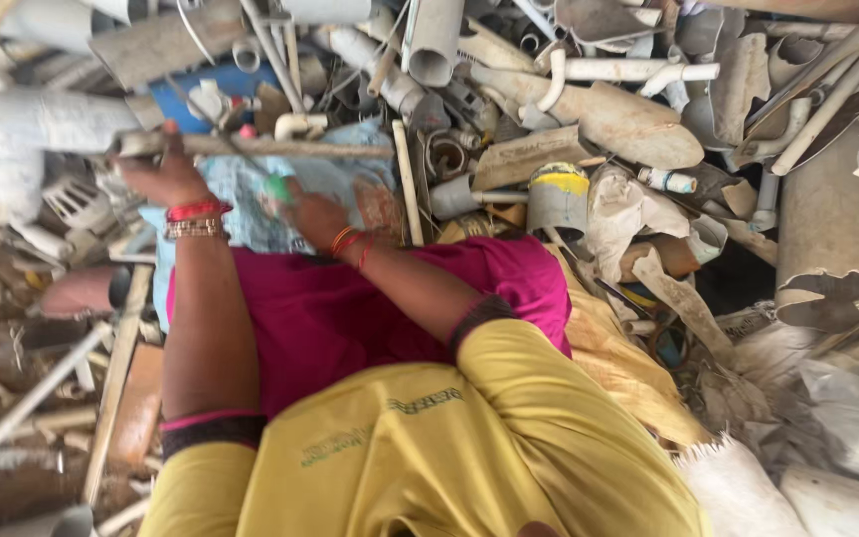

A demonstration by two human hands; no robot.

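My left hand is closed around a long dirty pale pipe that lies crosswise over my lap. Red and gold bangles sit on that wrist. My right hand grips a small tool with a green handle; its thin blade slants up and left toward the pipe, close to my left hand. Under both hands a light blue patterned cloth covers my magenta skirt. Whether the blade touches the pipe is unclear.
Broken white and grey plastic pipes, bends and fittings are heaped all around, with a large split pipe at right and a yellow-banded pipe stub near my knee. A blue container is half buried at the back. White sacks lie at lower right.
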